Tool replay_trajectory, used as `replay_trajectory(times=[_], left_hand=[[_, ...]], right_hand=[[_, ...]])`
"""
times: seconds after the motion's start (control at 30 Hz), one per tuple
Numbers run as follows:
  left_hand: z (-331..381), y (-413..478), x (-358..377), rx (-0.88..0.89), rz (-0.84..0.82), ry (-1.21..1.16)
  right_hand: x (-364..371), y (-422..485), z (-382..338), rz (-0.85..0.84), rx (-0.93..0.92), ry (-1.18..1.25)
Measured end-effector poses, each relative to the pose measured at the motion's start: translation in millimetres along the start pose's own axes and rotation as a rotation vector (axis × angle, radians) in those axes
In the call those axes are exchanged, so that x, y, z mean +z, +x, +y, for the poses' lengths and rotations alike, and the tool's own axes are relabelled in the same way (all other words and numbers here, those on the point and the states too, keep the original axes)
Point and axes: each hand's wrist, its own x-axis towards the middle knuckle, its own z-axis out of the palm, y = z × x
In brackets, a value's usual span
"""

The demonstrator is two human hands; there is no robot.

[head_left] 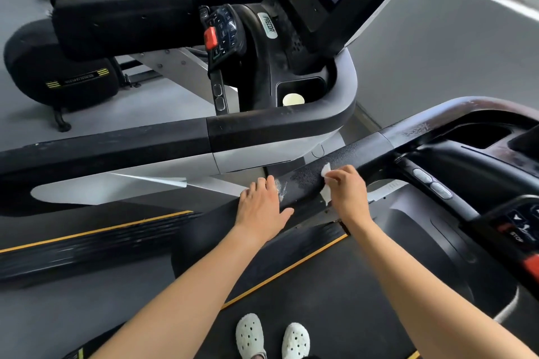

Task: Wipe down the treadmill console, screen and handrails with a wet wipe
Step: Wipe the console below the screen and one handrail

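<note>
- The step in hand looks like the handrail pass: the person stands on the treadmill belt point(335, 285) and works on the left handrail point(304, 182).
- The right hand point(345, 189) has its grip closed on the wet wipe point(326, 195), fingers curled and pinching it against the top of the rail. White edges of the wipe show above and below the knuckles.
- The left hand point(262, 204) lies flat on the same rail just beside the right, fingers straight, holding nothing. It seems to steady the body.
- Pale smears point(281, 188) mark the rail between the two hands, and a dull patch point(417, 128) shows further up near the bend.
- Judging by that, the rail is only partly done. The console point(495, 151) at the right edge is partly in view, and its screen is out of view.
- The next move probably calls for sliding the wipe along the rail with firm pressure, over the smears towards the left hand, which would have to lift or shift out of the way.
</note>
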Motion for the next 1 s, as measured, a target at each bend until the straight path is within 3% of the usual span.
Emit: replay_trajectory(times=[0.07,0.13,0.3,0.37,0.57,0.67,0.83,0.9,1.0], left_hand=[[1.8,-2.2,0.2,-0.029,0.007,-0.005],[3.6,-3.1,0.9,-0.057,0.025,-0.009],[7.2,-12.7,2.0,-0.136,0.036,0.000],[4.8,-19.1,2.9,-0.171,0.046,0.019],[4.9,-32.1,9.8,-0.215,0.074,0.069],[16.1,-36.7,12.2,-0.246,0.112,0.079],[33.1,-43.6,16.6,-0.217,0.134,0.131],[34.2,-44.2,16.8,-0.204,0.134,0.143],[31.4,-44.2,16.8,-0.176,0.127,0.179]], right_hand=[[3.3,-0.9,0.1,0.074,0.097,0.066],[10.0,-10.0,-9.4,0.078,0.082,0.099],[25.2,-29.9,-20.4,-0.150,-0.230,-0.029],[20.6,-22.4,-13.1,-0.176,-0.261,-0.041],[6.6,-0.4,13.4,0.052,-0.007,0.068],[19.5,-18.1,6.1,0.047,-0.086,0.098],[30.3,-31.4,5.3,-0.101,-0.288,0.086],[24.3,-23.4,14.7,-0.055,-0.291,0.095],[19.9,-12.1,35.2,0.065,-0.141,0.207]])
